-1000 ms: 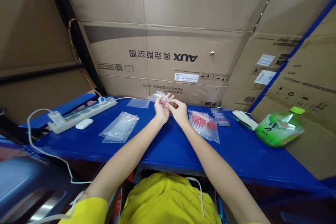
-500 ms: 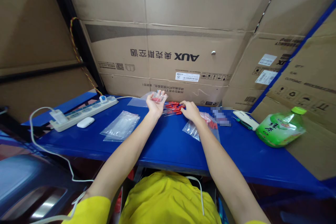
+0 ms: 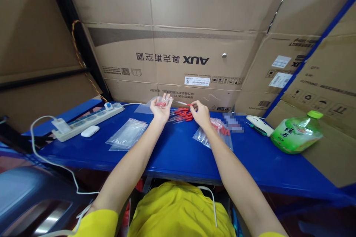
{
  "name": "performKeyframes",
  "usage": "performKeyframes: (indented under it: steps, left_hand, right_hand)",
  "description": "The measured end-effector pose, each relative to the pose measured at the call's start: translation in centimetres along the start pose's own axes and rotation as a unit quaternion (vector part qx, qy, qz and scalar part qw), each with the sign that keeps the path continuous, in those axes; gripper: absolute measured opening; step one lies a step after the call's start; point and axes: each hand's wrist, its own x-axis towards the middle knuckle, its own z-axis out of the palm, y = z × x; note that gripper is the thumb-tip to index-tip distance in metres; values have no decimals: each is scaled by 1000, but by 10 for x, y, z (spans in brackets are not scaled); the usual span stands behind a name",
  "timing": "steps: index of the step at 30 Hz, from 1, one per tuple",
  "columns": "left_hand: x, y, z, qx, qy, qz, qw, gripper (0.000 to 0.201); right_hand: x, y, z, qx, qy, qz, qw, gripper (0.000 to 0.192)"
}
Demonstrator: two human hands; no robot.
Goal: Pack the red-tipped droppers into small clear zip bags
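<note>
Since the earlier frame, right hand (image 3: 200, 114) lifted one red-tipped pin (image 3: 184, 103), fingers pinched; left hand (image 3: 160, 107) gripped the small bag (image 3: 160, 101). Best practice: keep the bag mouth wide.

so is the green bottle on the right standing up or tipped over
Tipped over. The green bottle lies on its side on the blue table, its light green cap pointing up and right toward the cardboard boxes.

blurred patch (image 3: 233, 123), small red pieces (image 3: 182, 114) indistinct
</note>
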Motion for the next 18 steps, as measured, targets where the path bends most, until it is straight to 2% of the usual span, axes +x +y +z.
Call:
performKeyframes:
  steps: [2, 4, 9, 13, 18]
  left_hand:
    - [1, 2, 0, -3, 4, 8, 1000, 11]
    - [2, 3, 0, -2, 13, 13, 1000, 13]
    - [1, 0, 0, 5, 21, 13, 1000, 11]
    - [-3, -7, 1, 25, 3, 1, 1000, 16]
    - [-15, -25, 1, 64, -39, -23, 997, 13]
  right_hand:
    - [0, -9, -4, 43, 51, -27, 997, 16]
    - [-2, -18, -8, 54, 75, -62, 994, 15]
    - [-9, -37, -10, 1, 48, -131, 990, 12]
    - [-12, -43, -7, -41, 33, -136, 989, 15]
    - [-13, -46, -5, -40, 18, -128, 991, 16]
